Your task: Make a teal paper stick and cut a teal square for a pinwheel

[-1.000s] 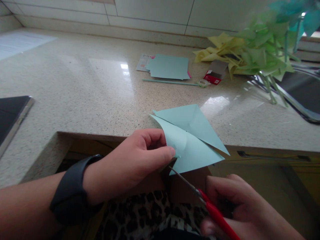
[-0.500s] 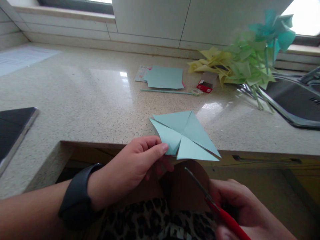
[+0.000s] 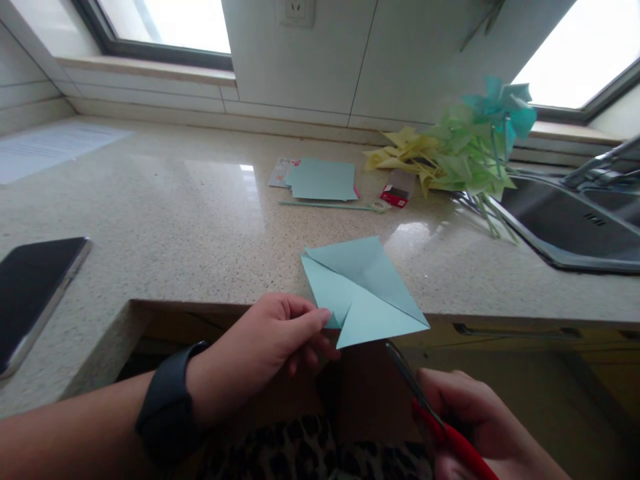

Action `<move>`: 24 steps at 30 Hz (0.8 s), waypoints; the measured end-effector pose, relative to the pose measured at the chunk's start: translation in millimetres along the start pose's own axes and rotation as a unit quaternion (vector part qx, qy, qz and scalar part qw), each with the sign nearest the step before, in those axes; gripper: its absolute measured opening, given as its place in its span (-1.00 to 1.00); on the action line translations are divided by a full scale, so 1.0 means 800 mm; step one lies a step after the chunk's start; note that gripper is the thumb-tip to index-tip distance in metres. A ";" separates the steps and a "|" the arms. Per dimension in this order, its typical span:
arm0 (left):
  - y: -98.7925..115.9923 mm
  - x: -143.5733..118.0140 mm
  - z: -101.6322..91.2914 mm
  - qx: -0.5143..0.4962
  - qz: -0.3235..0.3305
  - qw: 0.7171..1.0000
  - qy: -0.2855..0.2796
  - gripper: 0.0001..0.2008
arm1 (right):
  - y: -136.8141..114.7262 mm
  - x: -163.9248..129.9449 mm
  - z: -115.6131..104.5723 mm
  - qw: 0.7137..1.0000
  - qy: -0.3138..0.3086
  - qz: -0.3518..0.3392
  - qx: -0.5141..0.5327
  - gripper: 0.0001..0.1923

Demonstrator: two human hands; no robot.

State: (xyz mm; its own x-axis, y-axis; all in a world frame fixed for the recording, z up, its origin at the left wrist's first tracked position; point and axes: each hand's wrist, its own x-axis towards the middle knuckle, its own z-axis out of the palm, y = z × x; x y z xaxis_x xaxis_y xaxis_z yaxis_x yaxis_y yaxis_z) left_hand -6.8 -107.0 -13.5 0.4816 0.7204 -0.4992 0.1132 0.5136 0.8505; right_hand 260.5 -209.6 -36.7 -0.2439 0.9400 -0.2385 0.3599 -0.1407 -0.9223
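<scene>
My left hand (image 3: 280, 340), with a dark watch on its wrist, pinches the near left corner of a pale blue square of paper (image 3: 370, 273). Slits run inward from the paper's corners, and its near part overhangs the counter's front edge. Below and to the right, my right hand (image 3: 480, 420) grips red-handled scissors (image 3: 430, 413). The blades look closed, and their tip lies just under the paper's near edge, apparently apart from it.
Behind the paper lie a stack of blue sheets (image 3: 325, 179), a thin stick (image 3: 325, 205), a tape roll (image 3: 381, 207) and a small red box (image 3: 399, 189). Paper pinwheels (image 3: 465, 147) rest beside the sink (image 3: 550, 220). A dark tablet-like device (image 3: 40, 280) is at left.
The view has tilted up. The paper's near flap, raised along its slit before, now lies flatter. The scissors' tip has come closer to the paper's near edge.
</scene>
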 end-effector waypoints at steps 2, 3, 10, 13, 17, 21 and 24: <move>0.003 -0.001 0.000 0.006 -0.002 1.000 -0.003 -0.69 | -0.004 0.005 0.001 1.000 0.002 -0.003 0.007 -0.56; 0.004 -0.002 0.001 0.009 0.000 1.000 -0.002 -0.72 | -0.005 0.007 0.001 1.000 0.003 -0.002 0.016 -0.56; 0.004 -0.002 0.002 -0.002 0.022 1.000 -0.006 -0.85 | 0.004 0.020 0.005 0.994 -0.039 0.005 0.097 -0.65; 0.004 -0.003 0.003 0.001 0.022 1.000 -0.010 -0.88 | 0.009 0.020 0.002 0.994 -0.026 -0.002 0.108 -0.70; 0.003 -0.003 0.004 -0.001 0.025 1.000 -0.005 -0.91 | 0.011 0.018 0.000 0.992 0.019 -0.001 0.123 -0.71; 0.002 -0.003 0.005 -0.026 0.023 0.999 -0.039 -0.91 | 0.003 0.020 0.009 0.984 0.087 0.046 0.147 -0.59; 0.002 -0.003 0.005 -0.029 0.039 0.998 -0.049 -0.89 | -0.005 0.024 0.017 0.976 0.160 0.057 0.139 -0.56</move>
State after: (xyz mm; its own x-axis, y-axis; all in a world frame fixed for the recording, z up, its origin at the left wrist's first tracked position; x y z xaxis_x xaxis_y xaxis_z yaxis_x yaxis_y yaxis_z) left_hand -3.9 -109.5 -10.2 0.5697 0.7118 -0.4108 0.0229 0.4859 0.8737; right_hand 241.9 -195.4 -41.4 0.0930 0.9561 -0.2780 0.0998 -0.2868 -0.9528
